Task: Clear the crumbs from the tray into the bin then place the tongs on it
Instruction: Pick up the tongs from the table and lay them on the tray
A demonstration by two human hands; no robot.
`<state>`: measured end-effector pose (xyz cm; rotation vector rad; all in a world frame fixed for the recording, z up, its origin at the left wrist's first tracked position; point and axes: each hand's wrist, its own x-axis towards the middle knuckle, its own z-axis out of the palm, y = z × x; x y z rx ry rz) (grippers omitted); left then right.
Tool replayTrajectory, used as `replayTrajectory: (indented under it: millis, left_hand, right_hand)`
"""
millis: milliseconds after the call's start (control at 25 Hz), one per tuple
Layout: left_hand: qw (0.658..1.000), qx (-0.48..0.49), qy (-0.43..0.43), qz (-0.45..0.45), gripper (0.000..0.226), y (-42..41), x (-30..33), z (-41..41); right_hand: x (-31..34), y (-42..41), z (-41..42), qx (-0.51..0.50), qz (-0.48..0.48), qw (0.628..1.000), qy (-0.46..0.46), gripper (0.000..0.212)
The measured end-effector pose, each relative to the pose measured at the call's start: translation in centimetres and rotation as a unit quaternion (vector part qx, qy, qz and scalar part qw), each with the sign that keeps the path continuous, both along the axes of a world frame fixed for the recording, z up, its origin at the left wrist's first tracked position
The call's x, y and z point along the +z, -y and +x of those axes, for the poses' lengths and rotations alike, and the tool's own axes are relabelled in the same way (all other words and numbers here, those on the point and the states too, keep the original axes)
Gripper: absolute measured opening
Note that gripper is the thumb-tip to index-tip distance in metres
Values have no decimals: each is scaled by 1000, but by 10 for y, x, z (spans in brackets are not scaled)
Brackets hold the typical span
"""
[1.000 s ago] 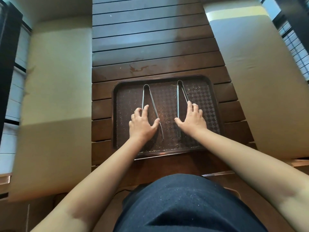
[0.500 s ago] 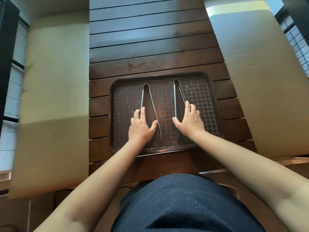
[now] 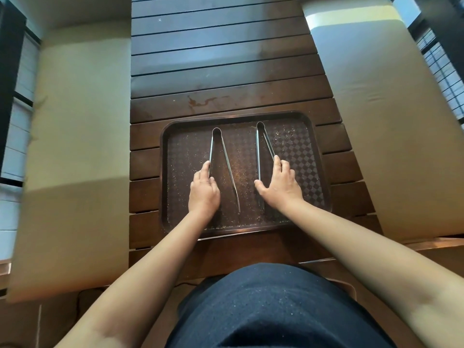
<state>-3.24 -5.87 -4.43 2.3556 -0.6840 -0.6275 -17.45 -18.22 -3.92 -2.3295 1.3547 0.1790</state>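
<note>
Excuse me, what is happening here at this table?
A person leans over a brown tray on a slatted wooden table. The left hand and right hand each rest on one of two metal tongs lying on it. Crumbs are scattered over the tray.

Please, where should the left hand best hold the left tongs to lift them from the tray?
Probably mid-length on the left tongs, from above, left hand squeezing both arms together. They lie flat on the tray, spreading towards the person, narrow enough there.
</note>
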Motion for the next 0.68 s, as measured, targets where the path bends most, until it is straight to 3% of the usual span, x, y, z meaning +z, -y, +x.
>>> replayTrajectory:
  millis: [680]
  left_hand:
    - [1000, 24, -6, -12, 42, 2, 2, -5]
  right_hand:
    - [1, 0, -2, 7, 3, 1000, 7, 86]
